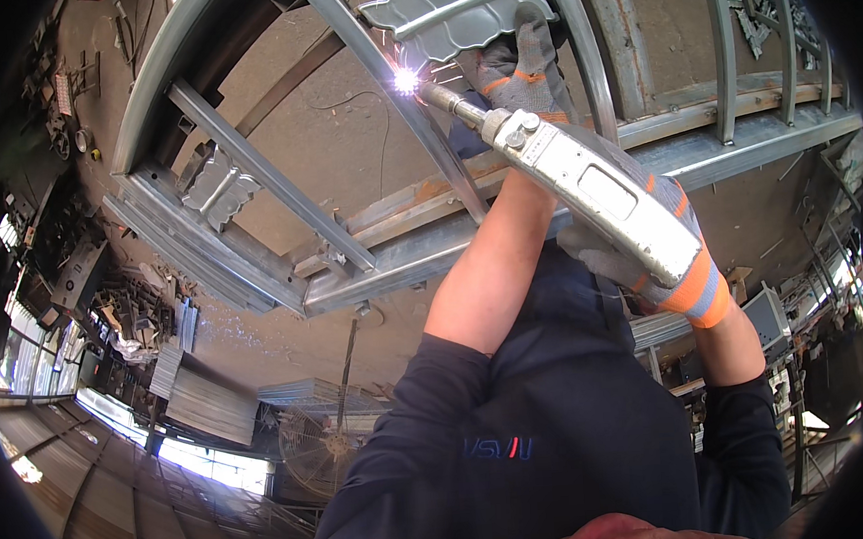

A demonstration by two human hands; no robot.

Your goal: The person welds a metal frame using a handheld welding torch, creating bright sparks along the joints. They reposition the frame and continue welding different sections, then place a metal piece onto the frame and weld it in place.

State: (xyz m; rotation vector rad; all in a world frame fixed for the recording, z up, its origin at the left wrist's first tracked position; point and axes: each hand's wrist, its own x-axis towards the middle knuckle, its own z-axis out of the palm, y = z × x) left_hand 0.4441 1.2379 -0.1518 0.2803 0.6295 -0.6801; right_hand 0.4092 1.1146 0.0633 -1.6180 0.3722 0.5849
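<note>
My right hand (691, 280), in a grey and orange glove, is wrapped round a silver handheld welding gun (593, 188). The gun's nozzle points up and left at a steel bar (435, 147) of a metal frame. A bright white-violet spark (405, 81) burns at its tip, where the left end of a leaf-shaped metal ornament (453, 19) comes close to the bar. In a similar glove, my left hand (531, 77) grips the ornament's lower right edge. The gun partly covers my left wrist, and some fingers of both hands are hidden.
The galvanised steel frame (355, 291) spans the upper view, with curved bars at the right. Another leaf-shaped ornament (220, 190) sits between bars at the left. Scrap pieces (141, 319) lie on the floor beyond it, and a large round fan (323, 441) stands lower left.
</note>
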